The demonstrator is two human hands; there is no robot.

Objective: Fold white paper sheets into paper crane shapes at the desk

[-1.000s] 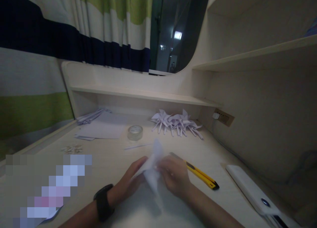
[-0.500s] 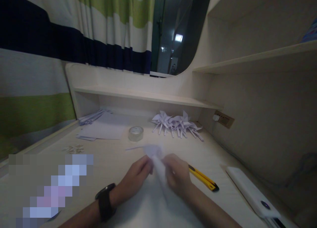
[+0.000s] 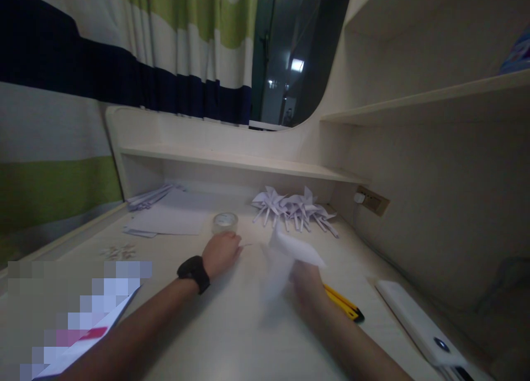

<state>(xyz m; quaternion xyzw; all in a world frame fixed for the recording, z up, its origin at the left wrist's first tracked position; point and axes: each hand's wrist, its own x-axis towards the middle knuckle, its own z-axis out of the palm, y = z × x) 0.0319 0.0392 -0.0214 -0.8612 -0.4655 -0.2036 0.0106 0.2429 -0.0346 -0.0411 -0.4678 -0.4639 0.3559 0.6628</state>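
My right hand (image 3: 307, 284) is closed on a folded sheet of white paper (image 3: 298, 249), which is smeared by motion; its exact shape cannot be made out. My left hand (image 3: 222, 254), with a black watch on the wrist, is lowered to the desk just in front of a roll of clear tape (image 3: 225, 222). Its fingers are pinched over a thin white paper strip (image 3: 247, 244), whose end sticks out to the right. Partly behind my right forearm lies a yellow utility knife (image 3: 344, 303).
Several white paper pinwheels (image 3: 296, 207) lie at the back of the desk. Paper sheets (image 3: 169, 212) are stacked at back left, with small white bits (image 3: 119, 252) nearer. A white device (image 3: 418, 317) lies along the right side, below a wall socket (image 3: 372, 200).
My left hand has let go of the folded paper and moved left and forward onto the thin strip. My right hand has moved slightly right, swinging the paper up and turning it.
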